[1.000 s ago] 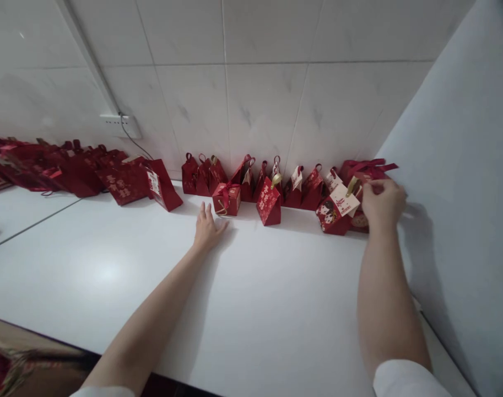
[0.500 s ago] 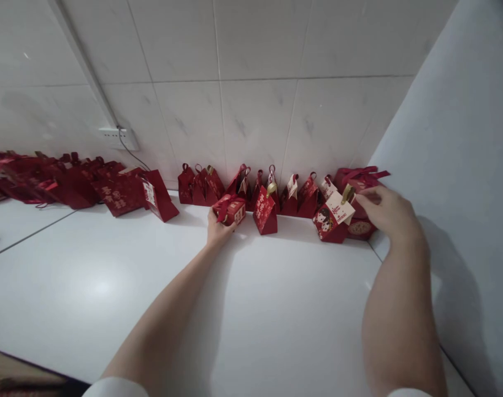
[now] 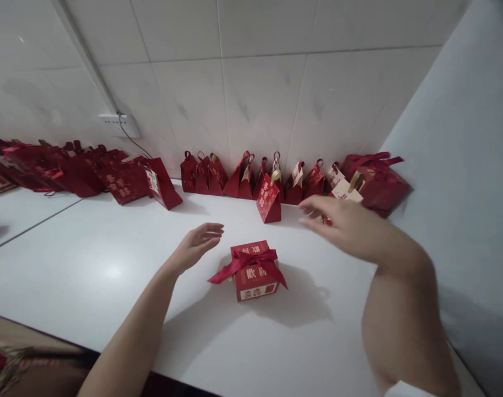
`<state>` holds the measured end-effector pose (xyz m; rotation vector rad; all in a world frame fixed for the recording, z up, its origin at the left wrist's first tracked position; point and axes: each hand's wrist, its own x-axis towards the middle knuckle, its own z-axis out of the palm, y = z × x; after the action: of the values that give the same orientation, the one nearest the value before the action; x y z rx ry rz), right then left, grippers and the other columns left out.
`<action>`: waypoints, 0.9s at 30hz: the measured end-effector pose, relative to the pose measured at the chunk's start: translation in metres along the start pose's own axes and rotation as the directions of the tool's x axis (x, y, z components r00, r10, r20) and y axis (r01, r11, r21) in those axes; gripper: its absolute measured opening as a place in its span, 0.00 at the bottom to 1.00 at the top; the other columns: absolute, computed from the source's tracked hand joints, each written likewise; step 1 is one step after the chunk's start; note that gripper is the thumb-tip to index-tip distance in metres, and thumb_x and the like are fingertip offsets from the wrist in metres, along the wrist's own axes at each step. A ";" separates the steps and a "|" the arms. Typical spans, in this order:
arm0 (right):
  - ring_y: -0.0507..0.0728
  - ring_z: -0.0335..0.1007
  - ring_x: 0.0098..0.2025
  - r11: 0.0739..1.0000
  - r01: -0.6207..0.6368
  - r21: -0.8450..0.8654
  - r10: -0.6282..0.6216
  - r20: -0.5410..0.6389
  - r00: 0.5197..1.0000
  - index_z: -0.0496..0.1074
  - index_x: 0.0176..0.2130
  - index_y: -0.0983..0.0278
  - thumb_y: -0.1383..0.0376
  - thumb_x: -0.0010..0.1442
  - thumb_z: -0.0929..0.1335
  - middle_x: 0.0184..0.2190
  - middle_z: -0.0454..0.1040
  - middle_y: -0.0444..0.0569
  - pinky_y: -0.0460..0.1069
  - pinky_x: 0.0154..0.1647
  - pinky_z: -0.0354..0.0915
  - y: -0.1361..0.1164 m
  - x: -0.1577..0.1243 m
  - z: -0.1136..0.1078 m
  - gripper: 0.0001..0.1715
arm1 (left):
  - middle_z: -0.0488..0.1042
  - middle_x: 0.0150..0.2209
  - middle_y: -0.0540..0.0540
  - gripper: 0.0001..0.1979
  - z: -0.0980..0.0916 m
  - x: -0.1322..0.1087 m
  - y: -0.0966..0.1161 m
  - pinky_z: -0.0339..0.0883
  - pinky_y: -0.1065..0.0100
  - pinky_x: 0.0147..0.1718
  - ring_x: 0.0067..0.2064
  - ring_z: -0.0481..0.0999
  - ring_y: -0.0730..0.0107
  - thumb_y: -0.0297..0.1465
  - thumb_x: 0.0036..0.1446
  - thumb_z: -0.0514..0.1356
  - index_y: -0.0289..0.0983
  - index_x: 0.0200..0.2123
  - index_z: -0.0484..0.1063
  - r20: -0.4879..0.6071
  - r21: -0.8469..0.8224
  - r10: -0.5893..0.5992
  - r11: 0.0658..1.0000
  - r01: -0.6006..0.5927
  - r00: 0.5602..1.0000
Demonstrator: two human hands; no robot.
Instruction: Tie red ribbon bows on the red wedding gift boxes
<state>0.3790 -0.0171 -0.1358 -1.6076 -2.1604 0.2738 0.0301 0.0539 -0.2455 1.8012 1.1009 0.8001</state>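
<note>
A red gift box (image 3: 256,271) with a dark red ribbon bow and pale lettering rests on the white table, in front of me. My left hand (image 3: 196,245) hovers just left of it, fingers apart and holding nothing. Over to the right, my right hand (image 3: 334,223) is in the air with its fingers parted and nothing in them. It partly hides a red and cream gift box (image 3: 346,191) with a gold ribbon loop. Between the hands, farther back, stands a red triangular gift box (image 3: 270,199) with a gold loop.
Several small red triangular boxes (image 3: 216,176) line the tiled wall. A larger red bag-like box (image 3: 381,184) with a bow stands in the right corner by a white panel (image 3: 461,165). Several red boxes (image 3: 80,173) crowd the back left, below a power strip (image 3: 119,125).
The bowed gift box has come from the back row to the near middle of the table, and my left hand has let it go. My right hand has moved left, off the corner boxes.
</note>
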 end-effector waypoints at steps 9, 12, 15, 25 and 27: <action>0.65 0.75 0.37 0.835 0.540 -0.103 -0.506 0.241 0.828 0.69 0.51 0.71 0.52 0.61 0.69 0.40 0.77 0.58 0.55 0.33 0.68 -0.093 -0.009 0.113 0.28 | 0.73 0.47 0.42 0.11 0.045 -0.008 0.014 0.64 0.58 0.54 0.51 0.72 0.60 0.35 0.62 0.59 0.37 0.45 0.72 0.198 -0.178 0.152 0.977 -0.117 0.968; 0.62 0.74 0.27 0.835 0.486 -0.257 -0.429 0.248 0.869 0.66 0.53 0.75 0.66 0.63 0.65 0.33 0.78 0.60 0.52 0.24 0.62 -0.098 -0.012 0.144 0.21 | 0.73 0.46 0.43 0.09 0.047 -0.006 0.010 0.64 0.58 0.54 0.50 0.72 0.61 0.33 0.60 0.61 0.38 0.43 0.72 0.212 -0.217 0.131 0.972 -0.084 0.969; 0.60 0.75 0.28 0.847 0.469 -0.249 -0.409 0.259 0.875 0.69 0.48 0.71 0.76 0.59 0.63 0.34 0.79 0.57 0.50 0.23 0.58 -0.098 -0.012 0.141 0.17 | 0.72 0.47 0.43 0.05 0.045 -0.005 0.007 0.64 0.58 0.54 0.51 0.72 0.61 0.31 0.58 0.62 0.37 0.37 0.73 0.208 -0.242 0.169 0.963 -0.117 0.963; 0.55 0.66 0.23 0.943 0.191 -0.274 -0.120 0.257 0.959 0.67 0.34 0.62 0.68 0.66 0.61 0.25 0.74 0.46 0.49 0.23 0.46 -0.053 -0.017 0.041 0.08 | 0.70 0.50 0.42 0.11 0.046 -0.005 0.008 0.67 0.65 0.43 0.45 0.72 0.66 0.38 0.63 0.59 0.36 0.34 0.67 0.172 -0.351 0.097 0.936 -0.032 0.980; 0.55 0.64 0.22 0.936 0.174 -0.305 -0.074 0.314 0.947 0.67 0.30 0.61 0.70 0.65 0.61 0.23 0.72 0.45 0.49 0.23 0.45 -0.046 -0.020 0.038 0.11 | 0.70 0.50 0.42 0.11 0.048 -0.005 0.008 0.66 0.65 0.44 0.47 0.71 0.66 0.38 0.64 0.57 0.36 0.35 0.66 0.141 -0.319 0.105 0.946 -0.055 0.984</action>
<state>0.3273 -0.0462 -0.1554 -1.6794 -2.6468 0.1251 0.0708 0.0318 -0.2595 1.6146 0.7539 0.8169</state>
